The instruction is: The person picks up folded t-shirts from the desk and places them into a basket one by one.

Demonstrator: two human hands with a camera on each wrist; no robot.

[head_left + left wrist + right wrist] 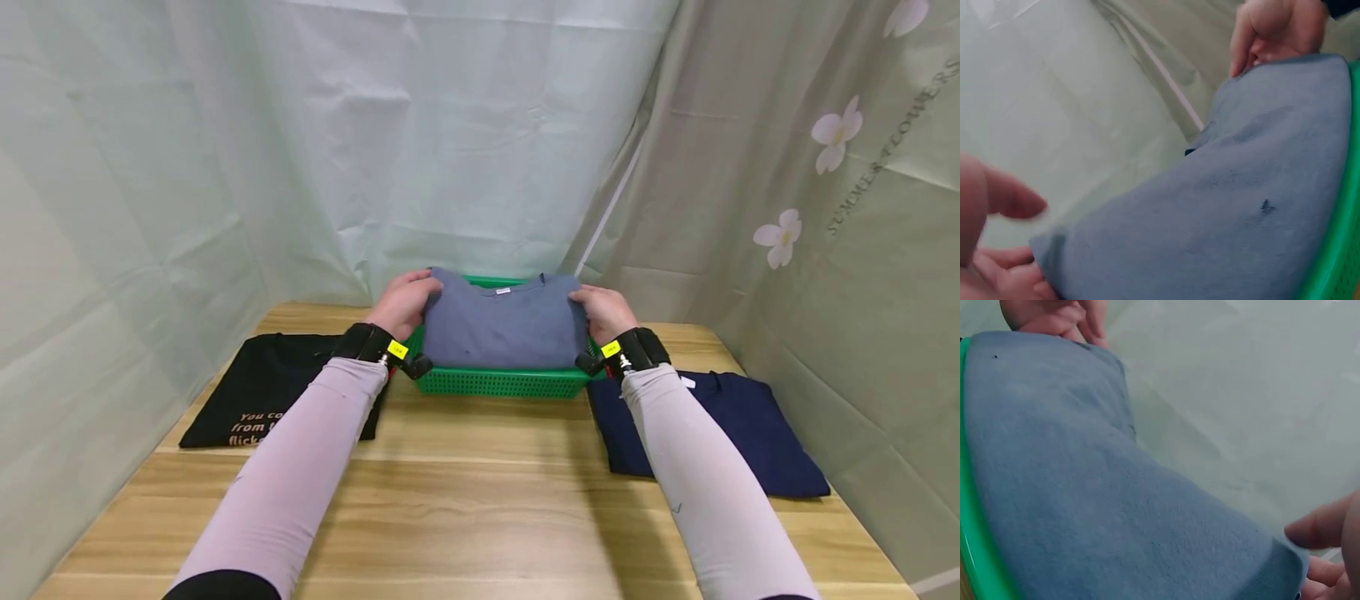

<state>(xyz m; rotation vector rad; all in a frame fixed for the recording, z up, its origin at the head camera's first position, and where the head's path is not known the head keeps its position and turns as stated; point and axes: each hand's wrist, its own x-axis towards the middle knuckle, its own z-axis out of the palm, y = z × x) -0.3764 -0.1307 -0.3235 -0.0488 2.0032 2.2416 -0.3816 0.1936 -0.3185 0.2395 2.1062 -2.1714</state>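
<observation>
A folded grey-blue shirt [504,329] with a white neck label fills a green perforated basket [498,383], its neckline toward the back. My left hand [405,304] is at the shirt's upper left corner. In the left wrist view, the thumb [1019,199] stands off the cloth, blurred, while the other fingers lie along the corner's edge. At the opposite corner, my right hand [606,312] pinches the shirt, thumb [1316,525] on the front and fingers behind. Part of the basket's back rim shows behind the neckline.
On the wooden table [480,500], a folded black shirt [262,375] with printed lettering lies left of the basket, partly under my left forearm. A folded navy shirt [750,433] lies to the right, partly behind my right forearm. Pale curtains [450,142] enclose the back and sides.
</observation>
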